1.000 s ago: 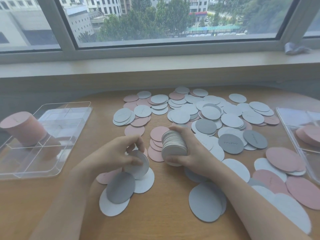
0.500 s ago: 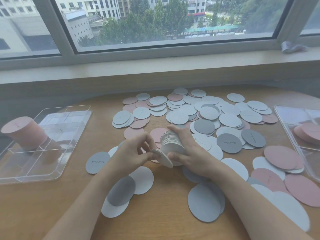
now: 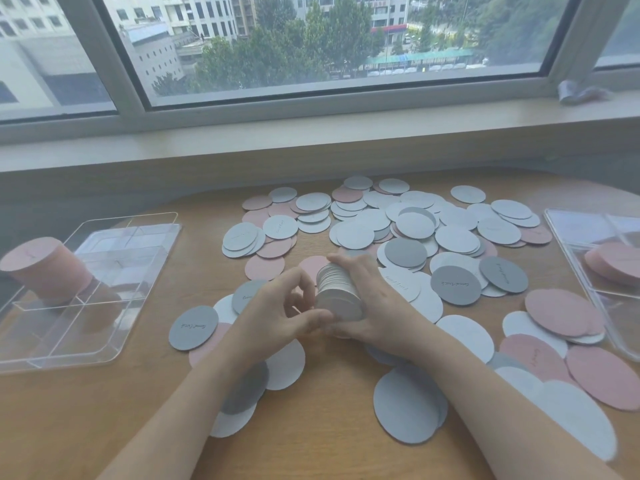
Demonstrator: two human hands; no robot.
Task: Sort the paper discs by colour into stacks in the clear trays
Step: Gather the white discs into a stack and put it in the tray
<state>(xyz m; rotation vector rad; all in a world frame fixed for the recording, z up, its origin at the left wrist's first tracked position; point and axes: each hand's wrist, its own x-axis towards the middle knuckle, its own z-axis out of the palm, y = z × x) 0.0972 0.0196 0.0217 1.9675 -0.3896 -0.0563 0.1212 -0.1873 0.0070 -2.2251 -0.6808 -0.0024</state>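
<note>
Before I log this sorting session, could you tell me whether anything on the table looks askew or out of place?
The pink stack in the left clear tray leans over instead of standing upright. Loose discs lie jumbled and overlapping across the table, unsorted. Nothing looks damaged.

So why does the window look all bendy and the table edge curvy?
Head view: the wide-angle lens bows the window frame and the table edge; straight lines curve most near the borders, and discs nearest the camera stretch into ovals.

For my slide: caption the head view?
Both hands hold a white disc stack above scattered paper discs.
</note>
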